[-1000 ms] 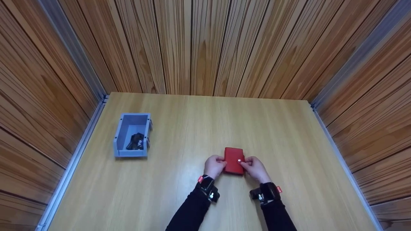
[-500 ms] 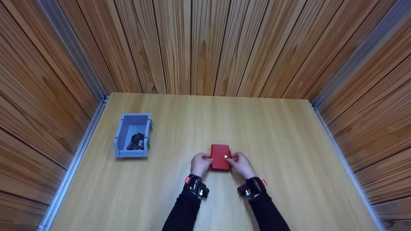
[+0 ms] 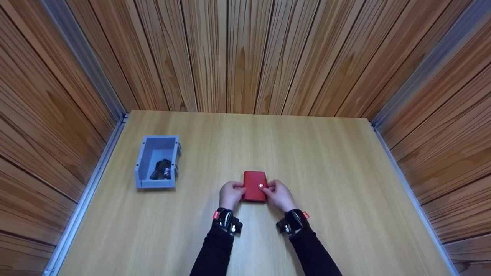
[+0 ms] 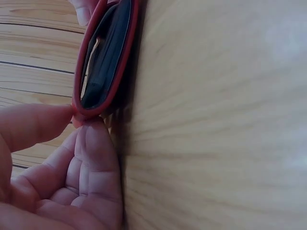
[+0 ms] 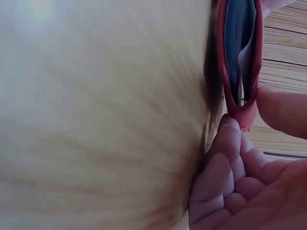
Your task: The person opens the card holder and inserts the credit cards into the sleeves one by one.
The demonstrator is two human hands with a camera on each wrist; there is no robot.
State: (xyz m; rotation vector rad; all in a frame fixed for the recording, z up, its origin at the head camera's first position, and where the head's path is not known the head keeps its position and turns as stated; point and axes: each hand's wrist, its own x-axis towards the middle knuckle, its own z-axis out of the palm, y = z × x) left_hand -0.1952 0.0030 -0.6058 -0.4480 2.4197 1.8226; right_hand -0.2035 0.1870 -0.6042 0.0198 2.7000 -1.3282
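A small red wallet [image 3: 253, 183] with a round snap button lies closed between both hands, close over the table. My left hand [image 3: 231, 194] pinches its left edge between thumb and fingers. On the opposite edge, my right hand [image 3: 280, 194] pinches near the snap, its thumb beside the button. Seen end-on in the left wrist view, the wallet [image 4: 79, 108] has a red outer cover and dark inner layers with a pale sheet among them. The right wrist view shows the other side of the same wallet [image 5: 259, 38], with the right thumb [image 5: 283, 111] on its cover.
A blue-grey open bin [image 3: 155, 184] stands at the left of the wooden table [image 3: 307, 153], holding black items [image 3: 162, 169], one with white lettering. Wood-plank walls [image 3: 245, 57] enclose the table at the back and both sides.
Both hands have moved left together, and slightly away from the body, carrying the wallet with them. Their grip on it looks the same. The bin stays in place.
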